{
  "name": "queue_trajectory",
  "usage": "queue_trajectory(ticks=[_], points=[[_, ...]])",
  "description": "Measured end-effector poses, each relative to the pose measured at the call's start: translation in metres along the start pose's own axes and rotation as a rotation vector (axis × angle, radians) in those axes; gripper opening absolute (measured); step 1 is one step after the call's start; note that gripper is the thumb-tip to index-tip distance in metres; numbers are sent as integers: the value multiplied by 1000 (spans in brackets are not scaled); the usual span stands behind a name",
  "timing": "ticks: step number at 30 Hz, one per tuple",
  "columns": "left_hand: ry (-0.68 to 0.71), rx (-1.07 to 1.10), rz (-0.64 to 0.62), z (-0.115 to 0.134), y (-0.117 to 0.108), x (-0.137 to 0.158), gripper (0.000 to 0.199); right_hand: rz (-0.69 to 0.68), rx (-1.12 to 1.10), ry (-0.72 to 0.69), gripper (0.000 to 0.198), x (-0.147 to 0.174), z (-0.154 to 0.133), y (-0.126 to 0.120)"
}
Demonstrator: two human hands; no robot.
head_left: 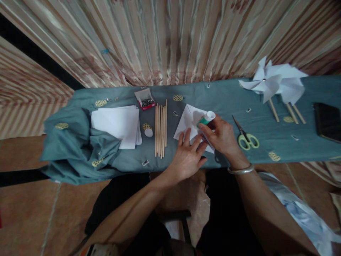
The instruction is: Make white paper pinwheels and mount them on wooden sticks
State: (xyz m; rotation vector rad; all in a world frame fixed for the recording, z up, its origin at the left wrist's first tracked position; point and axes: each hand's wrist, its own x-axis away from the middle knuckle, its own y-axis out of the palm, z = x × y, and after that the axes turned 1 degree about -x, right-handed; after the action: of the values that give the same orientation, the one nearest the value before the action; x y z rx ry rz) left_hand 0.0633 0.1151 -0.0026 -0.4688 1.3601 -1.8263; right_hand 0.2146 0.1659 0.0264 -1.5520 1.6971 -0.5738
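A square sheet of white paper (188, 116) lies at an angle on the cloth in front of me, a crease or cut line at its top corner. My left hand (188, 157) rests with spread fingers on the paper's lower part. My right hand (221, 137) grips a glue stick (206, 118) with a green and white barrel, its lower end at the paper. A white round cap (148, 132) sits further left. Close to my right hand lie scissors (247, 139) with light green handles. My right fingers hide part of the sheet.
Several wooden sticks (161, 129) lie side by side left of the paper. Beyond them are a small open box of pins (147, 101) and a paper stack (117, 124). White pinwheels (277, 80) and a phone (327, 121) lie right. The cloth (69, 156) bunches at left.
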Motion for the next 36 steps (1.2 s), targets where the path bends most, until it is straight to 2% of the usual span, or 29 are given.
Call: queue_trajectory(ticks=[12, 36], points=[[8, -7, 5, 0, -1, 1, 50, -11, -1, -4, 22, 1, 2, -4], [11, -12, -1, 0, -1, 1, 48, 56, 50, -5, 27, 1, 15, -3]])
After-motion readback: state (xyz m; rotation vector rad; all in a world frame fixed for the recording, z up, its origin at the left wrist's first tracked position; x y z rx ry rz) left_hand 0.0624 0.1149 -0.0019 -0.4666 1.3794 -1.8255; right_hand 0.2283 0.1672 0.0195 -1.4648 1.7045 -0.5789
